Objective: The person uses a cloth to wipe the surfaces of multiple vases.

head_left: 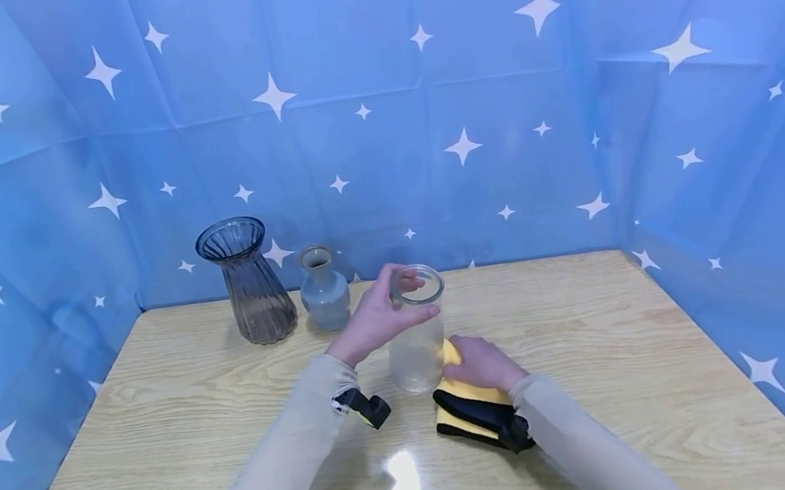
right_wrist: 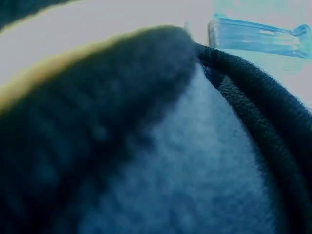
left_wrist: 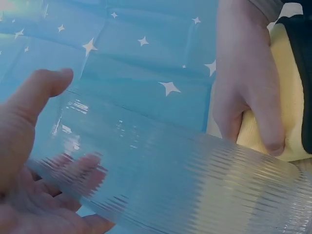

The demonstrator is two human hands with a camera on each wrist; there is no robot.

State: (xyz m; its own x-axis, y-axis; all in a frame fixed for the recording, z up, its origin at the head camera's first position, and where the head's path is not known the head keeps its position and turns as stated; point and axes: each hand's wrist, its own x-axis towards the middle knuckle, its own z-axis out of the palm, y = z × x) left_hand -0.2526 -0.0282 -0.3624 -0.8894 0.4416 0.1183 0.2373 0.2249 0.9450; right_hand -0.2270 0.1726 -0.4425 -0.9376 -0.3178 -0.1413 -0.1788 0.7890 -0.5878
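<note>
A clear ribbed glass jar (head_left: 417, 342) stands upright at mid-table. My left hand (head_left: 373, 319) grips it at the rim, thumb on the far side and fingers round the near side. In the left wrist view the jar (left_wrist: 170, 175) fills the lower frame under my left hand (left_wrist: 24, 122). Just right of the jar lies a folded yellow cloth (head_left: 455, 423) with black trim. My right hand (head_left: 480, 362) lies on it with its fingers curled over the edge; my right hand (left_wrist: 243, 73) and the cloth (left_wrist: 290, 97) also show from the left wrist. Dark cloth (right_wrist: 146, 146) blocks the right wrist view.
A tall smoky ribbed glass vase (head_left: 251, 286) and a small pale blue vase (head_left: 324, 296) stand at the back left of the wooden table (head_left: 164, 444). Blue star-patterned sheeting (head_left: 492, 97) walls in the table on three sides.
</note>
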